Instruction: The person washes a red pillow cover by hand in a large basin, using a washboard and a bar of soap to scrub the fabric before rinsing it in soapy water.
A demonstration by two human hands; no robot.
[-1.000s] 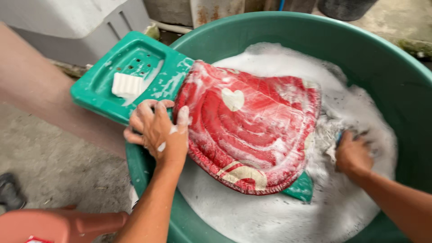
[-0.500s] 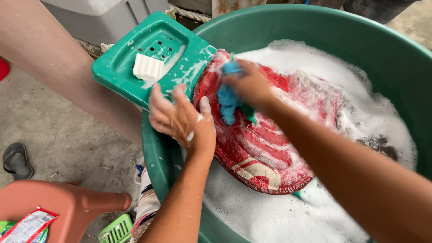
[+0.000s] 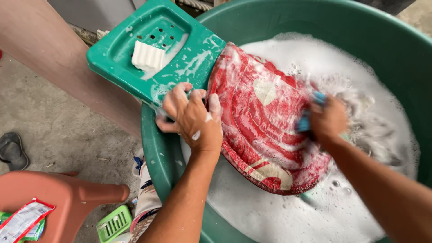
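Overhead, looking down into a large green plastic tub (image 3: 405, 40) filled with white suds (image 3: 279, 211). A green plastic washboard (image 3: 198, 54) leans across the tub's near-left rim, its upper end sticking out past the rim. That upper end has a recessed soap tray with drain holes; a white ridged bar of soap (image 3: 147, 56) lies in the tray, foam streaks beside it.

A red fabric item with pale heart and stripe markings (image 3: 265, 130) is spread over the sloping board, soaked and coated in lather; its lower edge dips into the suds.

Left hand (image 3: 193, 118): fingers curled down over the left edge of the red fabric where it meets the board, pressing it against the board. Grip closed on cloth and board edge, flecks of foam on the knuckles.

Right hand (image 3: 328, 121): fist wrapped around a blue scrubbing brush (image 3: 310, 114), only partly visible between the fingers, bearing on the right side of the red fabric. Some motion blur here. More grey-white laundry (image 3: 373, 130) lies in the foam just beyond this hand.

Outside the tub, on the concrete floor (image 3: 58, 130): a terracotta-coloured plastic stool (image 3: 76, 198) at lower left with a red and white sachet (image 3: 22, 218) on it, a small green brush or basket (image 3: 114, 222) near the tub wall, a dark sandal (image 3: 12, 150) at the left edge.
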